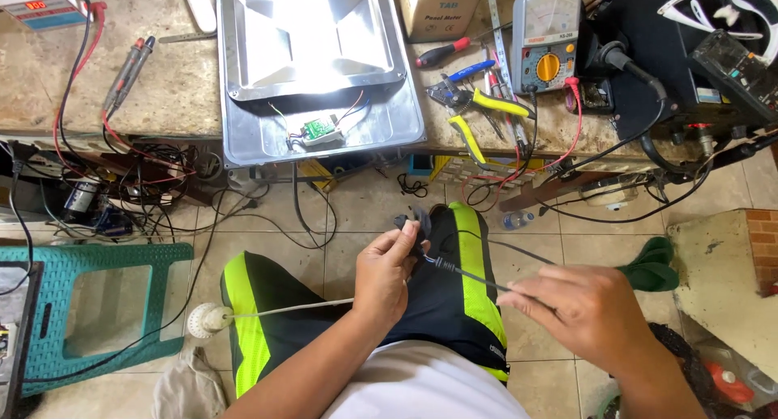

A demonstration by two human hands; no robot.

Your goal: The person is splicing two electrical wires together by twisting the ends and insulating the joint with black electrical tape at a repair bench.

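My left hand (382, 275) grips a black cable (466, 275) near its end, where a small black plug (403, 221) sticks up above my fingers. My right hand (585, 309) pinches the same cable further along, to the right, so it runs taut between both hands above my lap. A white cord (284, 309) runs from under my left hand to a white round plug (207, 319) at the left. On the bench ahead lies a shiny metal floodlight housing (320, 135) with a small green circuit board (318, 130) and thin wires on it.
An analog multimeter (545, 40), yellow-handled pliers (482, 111), screwdrivers and a cardboard box (439, 7) lie on the bench at right. Red and black probe leads (130, 70) lie at left. A teal plastic stool (97, 305) stands at left; tangled cables (162, 176) hang under the bench.
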